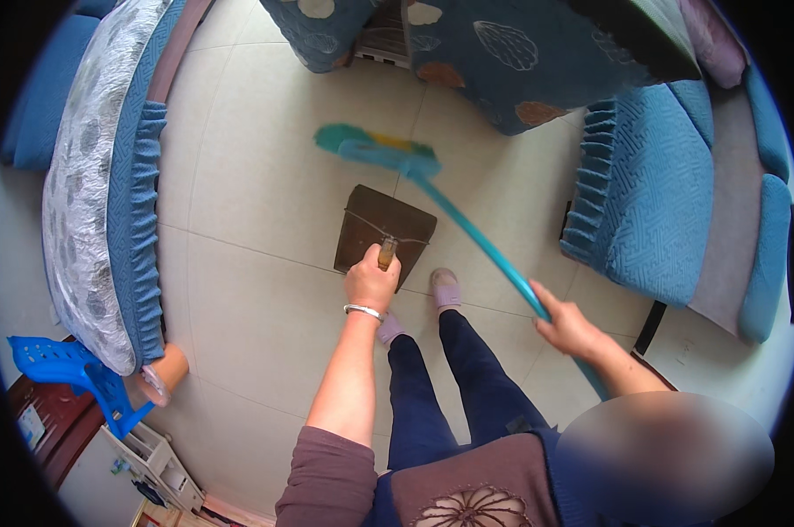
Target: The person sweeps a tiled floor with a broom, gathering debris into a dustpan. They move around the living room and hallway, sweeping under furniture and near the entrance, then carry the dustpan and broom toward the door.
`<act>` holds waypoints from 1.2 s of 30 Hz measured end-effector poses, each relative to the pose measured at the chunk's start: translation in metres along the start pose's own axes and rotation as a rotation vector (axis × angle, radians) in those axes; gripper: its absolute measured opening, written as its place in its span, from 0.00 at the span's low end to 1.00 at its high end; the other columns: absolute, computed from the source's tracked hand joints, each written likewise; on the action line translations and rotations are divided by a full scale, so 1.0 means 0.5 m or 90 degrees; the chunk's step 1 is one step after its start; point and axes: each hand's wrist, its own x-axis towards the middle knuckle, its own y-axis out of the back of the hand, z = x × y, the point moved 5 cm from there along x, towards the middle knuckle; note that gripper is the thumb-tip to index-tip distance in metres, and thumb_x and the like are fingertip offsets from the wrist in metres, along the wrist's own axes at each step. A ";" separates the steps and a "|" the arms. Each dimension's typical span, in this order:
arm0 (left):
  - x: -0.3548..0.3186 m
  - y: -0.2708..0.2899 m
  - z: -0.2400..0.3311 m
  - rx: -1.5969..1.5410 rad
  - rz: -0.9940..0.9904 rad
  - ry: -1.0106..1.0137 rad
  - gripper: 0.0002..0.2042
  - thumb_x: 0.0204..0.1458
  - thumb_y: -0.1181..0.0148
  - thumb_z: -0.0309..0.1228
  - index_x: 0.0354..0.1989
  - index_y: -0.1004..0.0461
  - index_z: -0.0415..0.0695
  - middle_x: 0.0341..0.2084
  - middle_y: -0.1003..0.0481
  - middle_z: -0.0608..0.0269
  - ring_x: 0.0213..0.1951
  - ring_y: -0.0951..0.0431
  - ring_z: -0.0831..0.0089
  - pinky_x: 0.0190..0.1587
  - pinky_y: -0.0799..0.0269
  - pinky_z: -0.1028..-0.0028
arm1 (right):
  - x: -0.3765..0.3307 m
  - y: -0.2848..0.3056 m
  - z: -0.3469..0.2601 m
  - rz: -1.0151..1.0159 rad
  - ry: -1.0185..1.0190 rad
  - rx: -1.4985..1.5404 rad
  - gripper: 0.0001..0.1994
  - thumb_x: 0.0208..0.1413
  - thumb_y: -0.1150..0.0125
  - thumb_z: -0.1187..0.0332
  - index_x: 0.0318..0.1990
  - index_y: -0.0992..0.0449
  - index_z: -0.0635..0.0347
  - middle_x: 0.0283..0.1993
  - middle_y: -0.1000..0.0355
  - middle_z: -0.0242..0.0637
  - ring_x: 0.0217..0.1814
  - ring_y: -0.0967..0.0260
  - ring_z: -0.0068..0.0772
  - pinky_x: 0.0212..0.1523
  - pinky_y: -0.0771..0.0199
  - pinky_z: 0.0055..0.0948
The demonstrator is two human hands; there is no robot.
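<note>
1. Dustpan, dark brown, is set on the pale tiled floor, just ahead of the person's feet; its upright handle is gripped at the top.
2. Left hand is closed in a fist round that handle; a silver bangle is worn at the wrist.
3. Broom, teal head with a yellow patch, is held just beyond the dustpan's far edge; whether bristles touch the floor cannot be told.
4. Broom shaft, teal, is run diagonally from the head down to the right hand.
5. Right hand is wrapped on the shaft's lower part, fingers curled over it.
6. Two slippered feet are seen just behind the dustpan, dark blue trousers above them.
7. Blue upholstered sofa is placed at right, a grey-and-blue cushioned seat at left, a patterned blue cover at top.
8. Blue plastic stool is seen at lower left, well apart from both hands.
</note>
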 end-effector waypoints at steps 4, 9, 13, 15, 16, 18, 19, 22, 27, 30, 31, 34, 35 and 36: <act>0.002 -0.008 0.013 -0.034 -0.012 0.001 0.10 0.44 0.45 0.37 0.22 0.35 0.45 0.15 0.28 0.50 0.22 0.27 0.47 0.25 0.32 0.54 | 0.086 0.026 0.012 -0.032 -0.202 0.051 0.33 0.50 0.53 0.70 0.66 0.55 0.54 0.29 0.30 0.47 0.19 0.33 0.37 0.23 0.27 0.34; -0.004 -0.002 0.002 -0.060 -0.014 0.008 0.10 0.45 0.44 0.36 0.23 0.34 0.43 0.17 0.28 0.49 0.24 0.28 0.47 0.26 0.33 0.55 | 0.075 -0.099 0.026 -0.146 -0.185 0.160 0.34 0.51 0.53 0.71 0.67 0.57 0.49 0.19 0.39 0.33 0.14 0.41 0.25 0.15 0.35 0.26; -0.028 0.027 -0.006 -0.106 -0.045 0.054 0.12 0.47 0.43 0.37 0.25 0.34 0.41 0.19 0.28 0.47 0.25 0.28 0.46 0.27 0.33 0.58 | 0.027 -0.051 -0.018 -0.196 -0.143 0.102 0.34 0.50 0.54 0.71 0.67 0.56 0.50 0.19 0.37 0.35 0.13 0.39 0.26 0.17 0.32 0.27; -0.046 0.057 -0.006 -0.099 -0.059 0.090 0.13 0.48 0.43 0.38 0.25 0.34 0.40 0.19 0.29 0.47 0.25 0.29 0.47 0.28 0.33 0.59 | 0.048 -0.014 -0.039 -0.136 -0.103 0.037 0.34 0.50 0.54 0.72 0.66 0.55 0.51 0.19 0.36 0.37 0.14 0.36 0.27 0.18 0.30 0.28; -0.052 0.069 -0.012 -0.101 -0.059 0.111 0.13 0.49 0.43 0.38 0.25 0.34 0.40 0.18 0.29 0.47 0.25 0.29 0.47 0.28 0.33 0.60 | 0.084 0.011 -0.051 -0.110 -0.090 -0.021 0.33 0.49 0.55 0.72 0.66 0.54 0.52 0.21 0.32 0.42 0.15 0.33 0.30 0.19 0.27 0.31; -0.061 0.095 -0.007 -0.117 -0.044 0.130 0.13 0.49 0.42 0.38 0.25 0.34 0.40 0.18 0.29 0.49 0.24 0.30 0.48 0.28 0.34 0.62 | 0.170 0.053 -0.065 -0.042 -0.060 -0.075 0.34 0.49 0.55 0.73 0.66 0.55 0.53 0.22 0.31 0.46 0.16 0.33 0.35 0.19 0.27 0.33; -0.066 0.099 -0.006 -0.108 -0.038 0.137 0.13 0.49 0.43 0.38 0.25 0.34 0.40 0.18 0.29 0.49 0.24 0.30 0.48 0.28 0.34 0.61 | 0.218 0.071 -0.062 0.000 -0.054 -0.084 0.34 0.48 0.55 0.74 0.66 0.55 0.53 0.23 0.31 0.47 0.16 0.32 0.37 0.19 0.27 0.34; -0.084 0.109 -0.034 -0.060 -0.029 0.152 0.13 0.49 0.43 0.38 0.25 0.33 0.40 0.18 0.29 0.48 0.25 0.29 0.48 0.28 0.33 0.60 | 0.275 0.067 -0.080 0.041 -0.068 -0.051 0.34 0.47 0.54 0.74 0.65 0.56 0.55 0.26 0.30 0.52 0.18 0.31 0.42 0.19 0.27 0.36; -0.119 0.117 -0.111 0.027 0.026 0.200 0.11 0.49 0.45 0.38 0.26 0.33 0.43 0.20 0.28 0.48 0.27 0.28 0.47 0.29 0.33 0.57 | 0.130 -0.102 0.005 -0.186 -0.130 0.055 0.36 0.49 0.50 0.71 0.66 0.57 0.54 0.32 0.29 0.49 0.18 0.32 0.36 0.20 0.28 0.33; -0.105 0.117 -0.105 0.022 0.005 0.195 0.08 0.48 0.46 0.36 0.27 0.32 0.44 0.20 0.27 0.48 0.28 0.28 0.46 0.31 0.32 0.55 | 0.013 -0.120 -0.020 -0.327 -0.150 0.126 0.35 0.50 0.50 0.69 0.66 0.56 0.52 0.30 0.29 0.46 0.17 0.33 0.31 0.20 0.29 0.31; -0.100 0.117 -0.108 0.019 0.010 0.181 0.08 0.48 0.47 0.35 0.27 0.32 0.44 0.21 0.27 0.48 0.28 0.28 0.46 0.31 0.32 0.55 | -0.008 -0.122 -0.036 -0.339 -0.134 0.122 0.34 0.51 0.51 0.69 0.66 0.55 0.52 0.29 0.30 0.45 0.17 0.34 0.30 0.20 0.29 0.30; -0.077 0.116 -0.084 0.017 0.012 0.158 0.07 0.47 0.47 0.34 0.26 0.32 0.44 0.21 0.27 0.48 0.28 0.28 0.45 0.31 0.32 0.55 | 0.041 -0.098 0.008 -0.125 0.064 -0.055 0.35 0.49 0.51 0.71 0.66 0.56 0.52 0.25 0.31 0.42 0.18 0.34 0.32 0.22 0.28 0.33; -0.075 0.114 -0.083 0.018 0.013 0.160 0.07 0.47 0.47 0.34 0.26 0.32 0.44 0.21 0.27 0.48 0.28 0.28 0.45 0.31 0.32 0.55 | 0.069 -0.082 0.003 -0.103 0.063 -0.076 0.35 0.49 0.51 0.71 0.67 0.57 0.52 0.25 0.32 0.41 0.18 0.34 0.32 0.22 0.28 0.33; -0.071 0.113 -0.075 -0.004 0.002 0.171 0.07 0.47 0.47 0.34 0.27 0.32 0.43 0.21 0.27 0.47 0.28 0.28 0.44 0.31 0.32 0.54 | 0.095 -0.065 0.000 -0.078 0.057 -0.096 0.36 0.49 0.51 0.71 0.67 0.57 0.52 0.24 0.32 0.40 0.18 0.35 0.32 0.22 0.28 0.33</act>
